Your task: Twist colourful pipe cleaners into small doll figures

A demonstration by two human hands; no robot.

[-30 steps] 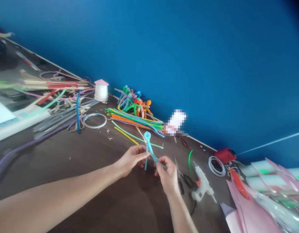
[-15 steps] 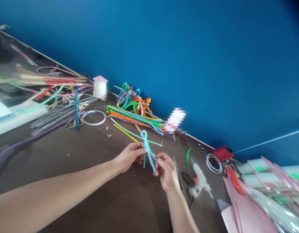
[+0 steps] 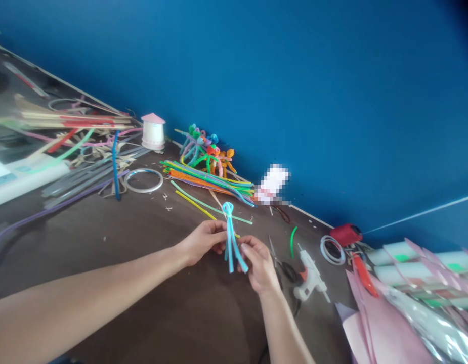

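Note:
Upright between my hands is a light-blue pipe-cleaner figure, with a small loop at its top and several strands hanging below. My left hand pinches it from the left, under the loop. My right hand is closed at the right of the strands, its fingertips against them; the exact grip is partly hidden. Behind the figure lie a pale green pipe cleaner and a yellow one. Farther back is a bundle of coloured pipe cleaners, with small coloured pipe-cleaner figures behind it.
A white glue gun, scissors and a green piece lie right of my hands. Rolls of tape and pink sheets are farther right. A metal ring and white cup stand left.
The strands of the light-blue figure have shifted, and their lower ends now hang closer together. My right hand's fingers have curled behind them. The view has moved slightly.

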